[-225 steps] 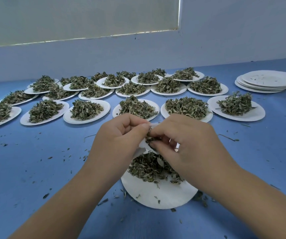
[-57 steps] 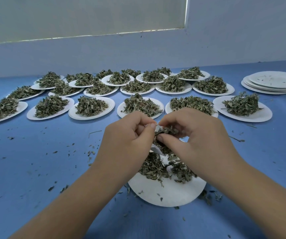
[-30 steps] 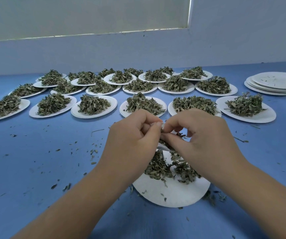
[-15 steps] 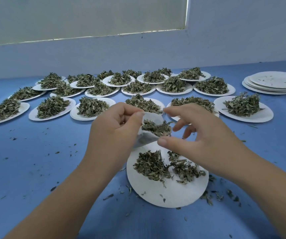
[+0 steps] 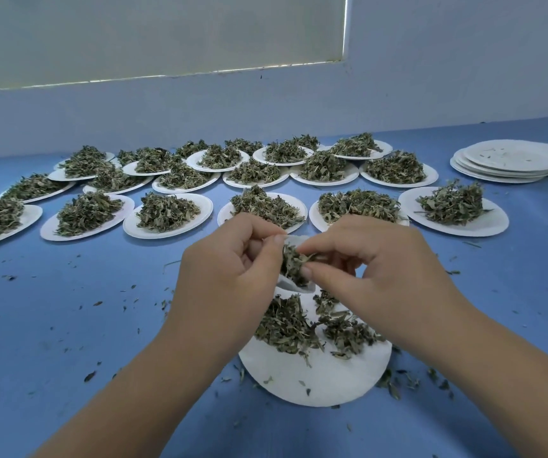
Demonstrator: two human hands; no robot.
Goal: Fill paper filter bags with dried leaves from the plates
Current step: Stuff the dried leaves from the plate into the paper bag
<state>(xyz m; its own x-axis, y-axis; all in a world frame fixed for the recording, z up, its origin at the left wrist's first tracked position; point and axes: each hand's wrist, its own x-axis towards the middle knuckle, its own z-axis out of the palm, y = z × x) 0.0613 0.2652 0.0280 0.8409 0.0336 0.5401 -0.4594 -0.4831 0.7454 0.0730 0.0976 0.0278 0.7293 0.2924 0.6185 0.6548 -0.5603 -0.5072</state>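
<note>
Pinching dried green leaves (image 5: 294,261), the right hand (image 5: 375,272) feeds the white paper filter bag (image 5: 291,286) gripped by the left hand (image 5: 229,276) above the round white plate (image 5: 315,378). Flakes may miss its narrow mouth, littering the blue tabletop (image 5: 67,325).

Right hand (image 5: 376,271) now pinches leaves (image 5: 294,261) into bag (image 5: 291,285).

white filter bag (image 5: 294,285) open, leaves (image 5: 294,261) inside
</note>
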